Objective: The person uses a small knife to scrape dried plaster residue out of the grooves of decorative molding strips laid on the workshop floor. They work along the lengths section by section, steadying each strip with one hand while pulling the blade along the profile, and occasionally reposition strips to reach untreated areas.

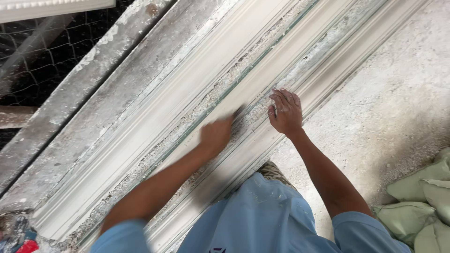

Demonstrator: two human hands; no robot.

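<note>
Lying on a dusty grey workbench (pixel 93 117), long white plaster cornice moulding (pixel 154 117) running with its long axis from lower left to upper right, ridges and grooves following that line. Pressing on its near ridge, right hand (pixel 285 111), fingers slightly spread and flat on the plaster, pointing up the frame. Just beside it, left hand (pixel 216 136), blurred, fingers curled together around a small dark tool (pixel 238 111) touching the central groove; exact grip hard to tell. Beyond, pale concrete floor (pixel 398 93), and green sacks (pixel 422 206) lying at the lower right.
</note>
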